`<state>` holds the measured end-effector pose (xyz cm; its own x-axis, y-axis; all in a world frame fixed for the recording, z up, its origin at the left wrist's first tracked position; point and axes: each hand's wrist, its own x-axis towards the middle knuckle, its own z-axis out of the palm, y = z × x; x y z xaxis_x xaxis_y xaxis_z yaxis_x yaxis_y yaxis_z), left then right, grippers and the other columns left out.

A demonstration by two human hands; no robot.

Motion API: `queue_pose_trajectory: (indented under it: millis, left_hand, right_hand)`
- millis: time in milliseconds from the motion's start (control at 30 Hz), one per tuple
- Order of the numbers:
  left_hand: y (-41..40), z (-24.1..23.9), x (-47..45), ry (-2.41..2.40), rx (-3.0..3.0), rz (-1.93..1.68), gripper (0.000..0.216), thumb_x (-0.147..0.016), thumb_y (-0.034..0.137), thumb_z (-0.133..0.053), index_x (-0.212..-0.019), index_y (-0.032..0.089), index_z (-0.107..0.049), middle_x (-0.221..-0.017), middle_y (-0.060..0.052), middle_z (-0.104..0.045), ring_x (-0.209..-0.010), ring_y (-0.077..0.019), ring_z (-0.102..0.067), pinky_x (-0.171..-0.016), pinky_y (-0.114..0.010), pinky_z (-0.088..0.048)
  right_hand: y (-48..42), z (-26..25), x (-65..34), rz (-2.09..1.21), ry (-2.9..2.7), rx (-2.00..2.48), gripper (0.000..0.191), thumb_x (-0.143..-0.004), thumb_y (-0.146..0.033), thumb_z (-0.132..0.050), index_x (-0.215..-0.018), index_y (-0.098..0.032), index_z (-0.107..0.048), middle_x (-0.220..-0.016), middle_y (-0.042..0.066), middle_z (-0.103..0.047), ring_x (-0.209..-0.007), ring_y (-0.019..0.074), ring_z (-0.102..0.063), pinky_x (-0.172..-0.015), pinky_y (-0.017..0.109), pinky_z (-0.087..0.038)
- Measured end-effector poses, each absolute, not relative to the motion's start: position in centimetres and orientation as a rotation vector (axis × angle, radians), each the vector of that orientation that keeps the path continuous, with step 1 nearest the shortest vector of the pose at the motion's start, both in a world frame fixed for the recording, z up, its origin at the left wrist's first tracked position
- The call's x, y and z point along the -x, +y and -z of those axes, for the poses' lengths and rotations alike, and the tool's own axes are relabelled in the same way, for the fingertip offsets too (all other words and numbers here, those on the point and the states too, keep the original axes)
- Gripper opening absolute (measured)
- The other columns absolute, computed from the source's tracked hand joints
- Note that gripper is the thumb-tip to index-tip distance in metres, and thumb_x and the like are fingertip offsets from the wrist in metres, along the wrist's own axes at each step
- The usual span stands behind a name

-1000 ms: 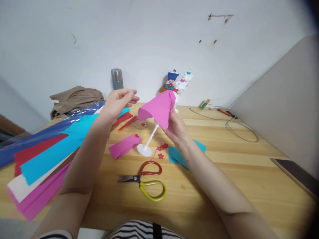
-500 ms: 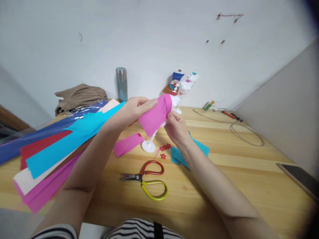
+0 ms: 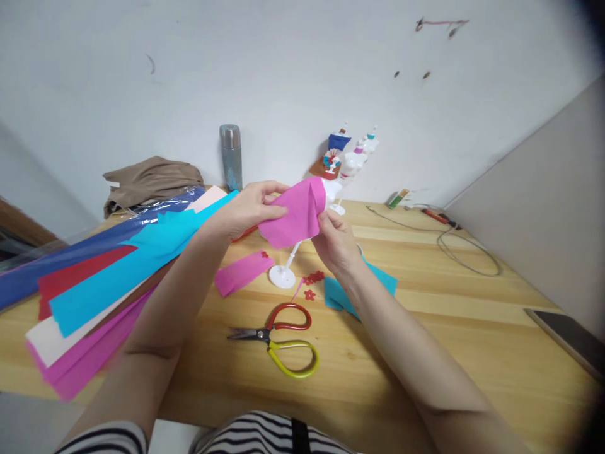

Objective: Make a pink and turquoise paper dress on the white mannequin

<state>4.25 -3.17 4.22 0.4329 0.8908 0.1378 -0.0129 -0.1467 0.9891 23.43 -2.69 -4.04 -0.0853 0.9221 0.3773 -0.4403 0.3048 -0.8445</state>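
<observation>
A pink piece of fabric (image 3: 295,214) lies wrapped against a small white dress form, whose stand (image 3: 282,276) rests on the table. My left hand (image 3: 258,211) pinches the fabric's left side between thumb and fingers. At the lower right edge, the fingertips of my right hand (image 3: 333,236) grip the same fabric against the form. Below are scissors (image 3: 265,335) with one red and one yellow handle, blades pointing left. Small red flower cutouts (image 3: 312,277) lie beside the stand. A folded pink strip (image 3: 243,273) is left of it, and a turquoise piece (image 3: 340,295) sits under my right wrist.
Colored sheets (image 3: 113,284) spread across the left side, with a brown cloth (image 3: 151,180) behind. A metal flask (image 3: 230,157) stands by the wall. Several dressed small forms (image 3: 354,161) stand at the back. A cable (image 3: 449,252) and a phone (image 3: 567,340) lie at the right.
The left side of the pink fabric has risen slightly and its lower corner is bent up, showing more of the stand's pole. My left hand has shifted slightly left.
</observation>
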Motion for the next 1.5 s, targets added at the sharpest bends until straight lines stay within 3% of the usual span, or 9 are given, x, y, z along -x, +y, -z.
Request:
queue_pose_trajectory:
  millis: [133, 300, 567, 733, 867, 1067, 1367, 1500]
  left_hand:
    - [-3.2, -4.2, -4.1, 0.783, -1.504, -0.934, 0.036, -0.073, 0.020, -0.081, -0.108, 0.014, -0.072, -0.093, -0.007, -0.077, -0.078, -0.0156, -0.070, -0.068, -0.023, -0.053]
    - [-3.8, -4.7, -3.9, 0.865, -1.504, -0.969, 0.032, -0.078, 0.032, -0.081, -0.102, 0.012, -0.073, -0.080, -0.004, -0.072, -0.066, -0.0118, -0.061, -0.059, -0.021, -0.046]
    - [-3.9, -5.0, -4.0, 0.919, -1.612, -0.956, 0.009, -0.084, 0.018, -0.068, -0.086, 0.012, -0.074, -0.073, -0.001, -0.068, -0.062, -0.0098, -0.057, -0.056, -0.020, -0.040]
    - [-4.3, -5.2, -4.1, 0.836, -1.570, -0.969, 0.020, -0.084, 0.025, -0.072, -0.101, 0.014, -0.070, -0.081, -0.002, -0.071, -0.070, -0.0125, -0.064, -0.063, -0.022, -0.047]
    - [-5.2, -5.9, -4.7, 0.941, -1.668, -1.031, 0.023, -0.083, 0.035, -0.073, -0.092, 0.015, -0.064, -0.073, 0.001, -0.066, -0.061, -0.0107, -0.057, -0.056, -0.022, -0.041]
    - [-4.9, -5.7, -5.4, 1.123, -1.896, -1.122, 0.003, -0.080, 0.015, -0.065, -0.078, 0.014, -0.063, -0.072, 0.000, -0.061, -0.067, -0.0116, -0.055, -0.057, -0.023, -0.039]
    - [-4.7, -5.8, -4.6, 1.123, -1.941, -1.012, 0.018, -0.087, 0.021, -0.064, -0.071, 0.014, -0.062, -0.065, 0.001, -0.054, -0.060, -0.0098, -0.047, -0.052, -0.023, -0.032]
    - [-4.5, -5.5, -4.6, 1.050, -1.830, -0.993, 0.019, -0.089, 0.027, -0.065, -0.073, 0.015, -0.063, -0.064, 0.001, -0.056, -0.057, -0.0093, -0.047, -0.050, -0.022, -0.031]
  right_hand:
    - [-2.6, 4.1, -23.5, -1.234, -1.181, 0.593, 0.037, -0.072, -0.060, -0.084, -0.079, -0.026, -0.072, -0.073, -0.003, -0.067, -0.071, 0.0162, -0.058, -0.076, 0.033, -0.050]
    - [-2.5, 4.3, -23.6, -1.243, -1.197, 0.596, 0.036, -0.073, -0.060, -0.083, -0.082, -0.027, -0.072, -0.074, -0.003, -0.070, -0.072, 0.0179, -0.062, -0.075, 0.034, -0.050]
    - [-2.5, 4.2, -23.6, -1.241, -1.221, 0.575, 0.033, -0.075, -0.059, -0.082, -0.081, -0.027, -0.072, -0.075, -0.003, -0.070, -0.078, 0.0183, -0.064, -0.077, 0.034, -0.051]
    - [-2.4, 4.3, -23.6, -1.242, -1.204, 0.562, 0.033, -0.074, -0.058, -0.084, -0.083, -0.027, -0.075, -0.077, -0.003, -0.072, -0.074, 0.0159, -0.063, -0.076, 0.033, -0.052]
    - [-2.3, 4.4, -23.5, -1.237, -1.207, 0.555, 0.034, -0.072, -0.059, -0.085, -0.080, -0.027, -0.074, -0.073, -0.004, -0.071, -0.070, 0.0153, -0.062, -0.075, 0.032, -0.053]
    - [-2.5, 4.4, -23.4, -1.198, -1.264, 0.590, 0.038, -0.074, -0.063, -0.082, -0.087, -0.028, -0.076, -0.079, -0.001, -0.075, -0.084, 0.0203, -0.070, -0.083, 0.037, -0.056]
    - [-3.0, 3.9, -23.0, -1.224, -1.240, 0.615, 0.045, -0.067, -0.068, -0.085, -0.088, -0.028, -0.077, -0.092, 0.002, -0.080, -0.101, 0.0255, -0.072, -0.092, 0.044, -0.059]
    - [-3.1, 3.9, -23.1, -1.242, -1.250, 0.575, 0.040, -0.070, -0.064, -0.085, -0.085, -0.028, -0.077, -0.084, 0.000, -0.079, -0.091, 0.0227, -0.073, -0.090, 0.042, -0.059]
